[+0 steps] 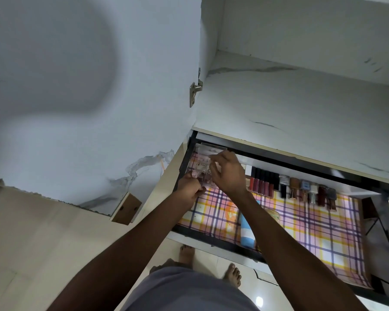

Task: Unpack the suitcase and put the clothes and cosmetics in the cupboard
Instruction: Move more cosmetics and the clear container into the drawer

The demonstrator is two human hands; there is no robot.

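A cupboard drawer [220,240] stands pulled out, lined with checked paper [323,225]. In its far left corner sits a clear plastic organiser box [203,151] with small cosmetics inside. My left hand [190,187] grips small pinkish items at the box's near edge. My right hand [228,171] hovers over the box with fingers curled, pinching something small and hard to make out. A row of lip glosses [262,180] and nail polish bottles [310,191] lies along the drawer's back. A blue and white tube [247,230] lies near the front.
The marble-patterned cupboard shelf [301,104] lies above the drawer. The open cupboard door [76,86] stands at the left with its hinge [194,90]. My bare feet [233,273] stand on the tiled floor below the drawer front.
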